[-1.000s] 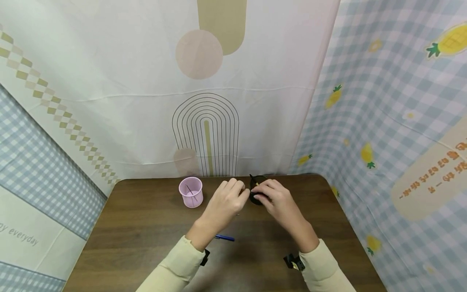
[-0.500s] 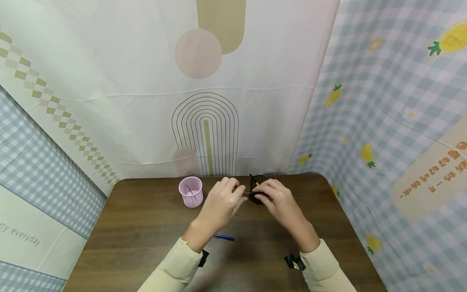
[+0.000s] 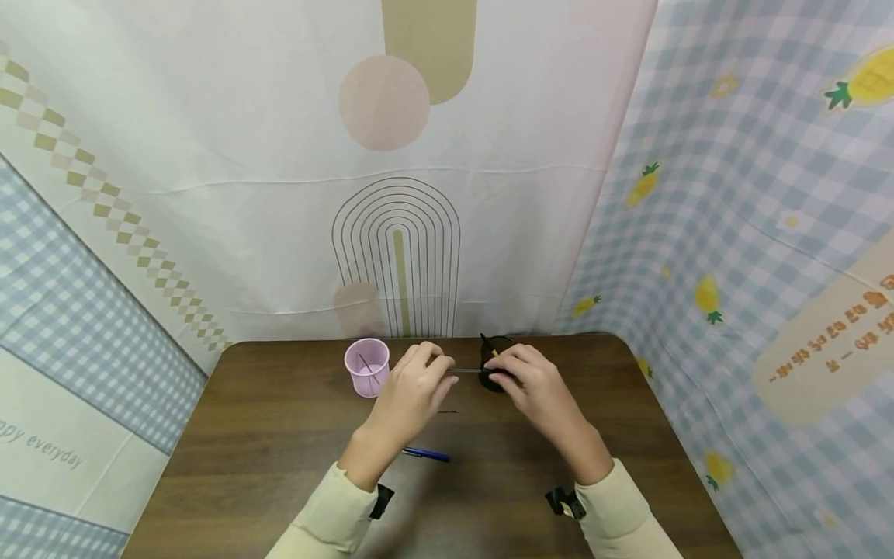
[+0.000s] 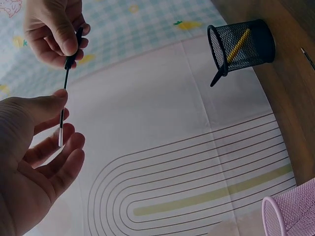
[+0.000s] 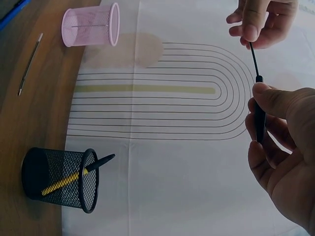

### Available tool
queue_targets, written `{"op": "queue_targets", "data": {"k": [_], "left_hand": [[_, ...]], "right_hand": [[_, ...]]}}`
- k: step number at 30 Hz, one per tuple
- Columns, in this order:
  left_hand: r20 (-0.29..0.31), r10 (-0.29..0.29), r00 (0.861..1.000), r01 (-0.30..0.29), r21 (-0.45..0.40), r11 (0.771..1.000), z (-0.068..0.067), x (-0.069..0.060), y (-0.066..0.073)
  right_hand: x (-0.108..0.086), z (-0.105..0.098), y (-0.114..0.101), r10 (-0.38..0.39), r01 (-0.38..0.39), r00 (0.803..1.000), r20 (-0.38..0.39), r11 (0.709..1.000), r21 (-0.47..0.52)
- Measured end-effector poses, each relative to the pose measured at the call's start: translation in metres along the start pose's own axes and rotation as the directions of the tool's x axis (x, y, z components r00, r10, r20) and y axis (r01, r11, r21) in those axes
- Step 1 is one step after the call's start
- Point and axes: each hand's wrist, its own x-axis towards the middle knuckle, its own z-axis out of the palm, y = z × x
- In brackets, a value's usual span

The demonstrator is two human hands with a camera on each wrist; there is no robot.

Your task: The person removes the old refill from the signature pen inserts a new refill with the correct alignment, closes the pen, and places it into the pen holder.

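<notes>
Over the table [image 3: 230, 435], your left hand [image 3: 410, 388] pinched a thin refill [image 5: 254, 59] and your right hand [image 3: 534, 380] gripped the black pen barrel [image 5: 260, 125] in line with it. Fitting or removal seemed your step; the next move called for a straight slide.

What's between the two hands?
A thin dark rod spans the gap from the left hand to the black barrel in the right hand; right wrist view.

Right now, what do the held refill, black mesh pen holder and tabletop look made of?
Refill: probably smooth plastic tube; its end looks translucent.
Black mesh pen holder: likely coated metal; fine see-through mesh, thicker rim.
Tabletop: brown wood grain, faint sheen; solid or laminate, can't tell.
</notes>
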Motion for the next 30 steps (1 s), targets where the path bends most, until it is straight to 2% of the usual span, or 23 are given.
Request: {"op": "queue_targets", "data": {"k": [10,20,30], "left_hand": [[0.017,0.032,0.999,-0.033,0.068,0.997,-0.0012,-0.0005,0.0008],[-0.017,0.092,0.996,-0.089,0.151,0.985,-0.0011,0.0018,-0.0001],[0.015,0.128,0.992,-0.128,0.221,0.967,-0.0012,0.0073,0.0018]], "right_hand": [[-0.0001,-0.0005,-0.0005,0.004,-0.004,1.000,-0.001,1.000,-0.010],[0.0003,-0.0021,-0.0024,0.002,-0.002,1.000,0.002,1.000,-0.023],[0.0017,-0.0027,-0.0039,-0.007,0.007,1.000,0.010,1.000,-0.029]]}}
